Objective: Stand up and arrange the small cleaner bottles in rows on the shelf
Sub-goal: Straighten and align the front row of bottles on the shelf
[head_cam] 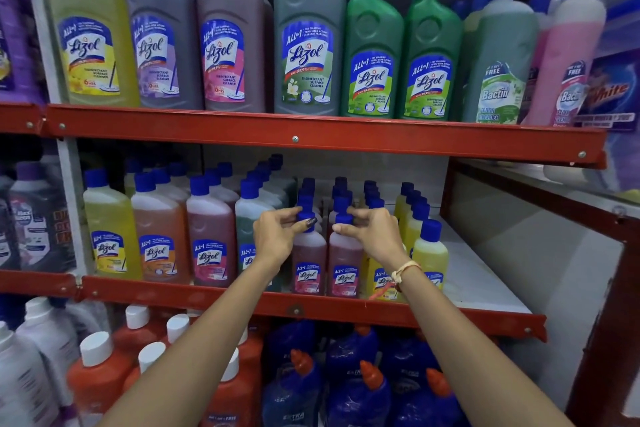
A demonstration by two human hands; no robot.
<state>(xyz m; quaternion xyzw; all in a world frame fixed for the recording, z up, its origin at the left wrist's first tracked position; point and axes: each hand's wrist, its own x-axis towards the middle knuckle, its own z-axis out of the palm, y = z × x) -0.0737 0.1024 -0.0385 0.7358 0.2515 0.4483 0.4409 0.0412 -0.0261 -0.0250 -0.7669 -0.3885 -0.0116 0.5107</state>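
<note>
on the middle shelf [346,308], the left hand [277,236] pinches the cap of 1 small pink bottle [309,263]; the right hand [375,232] grips the cap of its neighbour [344,265], both upright.

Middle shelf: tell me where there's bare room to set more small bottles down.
Bare white shelf lies right of the yellow small bottles, out to the red upright. Left of them it is crowded: pink small bottles stand tight against the medium bottles, with both hands at their caps.
</note>
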